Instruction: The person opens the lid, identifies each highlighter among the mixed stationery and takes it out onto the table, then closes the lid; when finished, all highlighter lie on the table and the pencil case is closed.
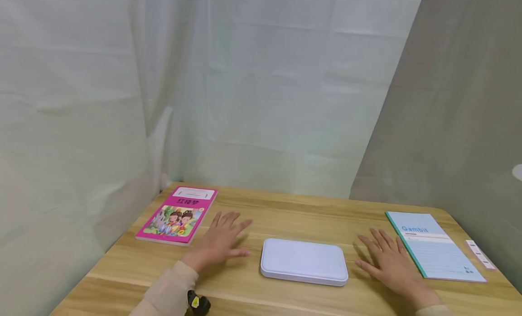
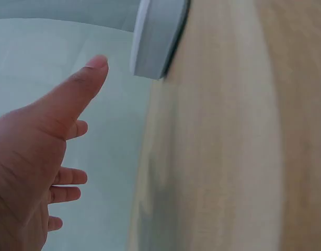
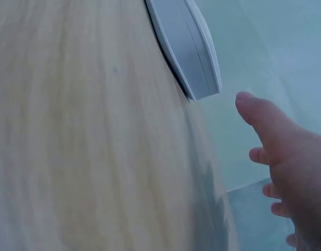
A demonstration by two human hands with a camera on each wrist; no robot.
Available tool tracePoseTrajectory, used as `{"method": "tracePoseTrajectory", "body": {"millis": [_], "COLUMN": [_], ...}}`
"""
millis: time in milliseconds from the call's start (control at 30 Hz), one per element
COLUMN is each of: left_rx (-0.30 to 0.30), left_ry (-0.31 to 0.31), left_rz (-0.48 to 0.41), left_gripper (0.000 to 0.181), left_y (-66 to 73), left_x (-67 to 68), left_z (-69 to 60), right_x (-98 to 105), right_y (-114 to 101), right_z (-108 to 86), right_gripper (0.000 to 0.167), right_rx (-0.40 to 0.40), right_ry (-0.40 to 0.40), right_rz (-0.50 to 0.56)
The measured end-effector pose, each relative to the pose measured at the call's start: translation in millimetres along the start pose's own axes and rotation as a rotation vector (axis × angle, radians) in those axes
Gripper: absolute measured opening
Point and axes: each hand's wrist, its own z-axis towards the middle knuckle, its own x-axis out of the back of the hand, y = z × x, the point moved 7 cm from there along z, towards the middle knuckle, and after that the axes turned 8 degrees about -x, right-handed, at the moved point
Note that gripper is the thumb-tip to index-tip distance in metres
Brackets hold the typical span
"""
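A flat white box with rounded corners point(image 1: 303, 260) lies on the wooden table, between the two hands. To its left, my left hand point(image 1: 218, 241) hovers with fingers spread, apart from the box and holding nothing. On the other side my right hand point(image 1: 389, 264) is likewise spread and holds nothing. Both wrist views show the end of the white box point(image 2: 159, 42) beyond the thumb, with a gap between. A pink book point(image 1: 177, 215) with a cartoon cover lies beyond the left hand. Right of the right hand is a light blue notebook point(image 1: 436, 248) marked Gambit.
A small pale pink strip with dark marks point(image 1: 480, 254) lies near the table's right edge. Pale curtains point(image 1: 277, 89) hang behind and beside the wooden table point(image 1: 285, 207). A black band with a yellow mark point(image 1: 199, 302) sits at the left wrist.
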Motion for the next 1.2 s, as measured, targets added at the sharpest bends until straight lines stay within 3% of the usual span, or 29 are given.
{"method": "tracePoseTrajectory", "body": {"millis": [467, 633, 900, 1200], "left_rx": [-0.033, -0.083, -0.112, -0.123], "left_ry": [0.111, 0.13, 0.05, -0.074], "left_rz": [-0.142, -0.203, -0.281, -0.321], "left_gripper": [0.09, 0.091, 0.092, 0.096], "left_y": [8.0, 16.8, 28.4, 39.7], "left_x": [17.5, 19.4, 8.1, -15.8], "left_z": [15.0, 17.3, 25.5, 30.1], "right_x": [22, 26, 30, 23], "right_y": [-18, -34, -61, -85], "right_z": [6.1, 9.3, 11.1, 14.0], "right_gripper": [0.051, 0.048, 0.045, 0.055], "right_rx": [0.066, 0.092, 0.145, 0.226], "right_ry": [-0.016, -0.043, -0.064, -0.137], "right_rz": [0.068, 0.119, 0.132, 0.142]}}
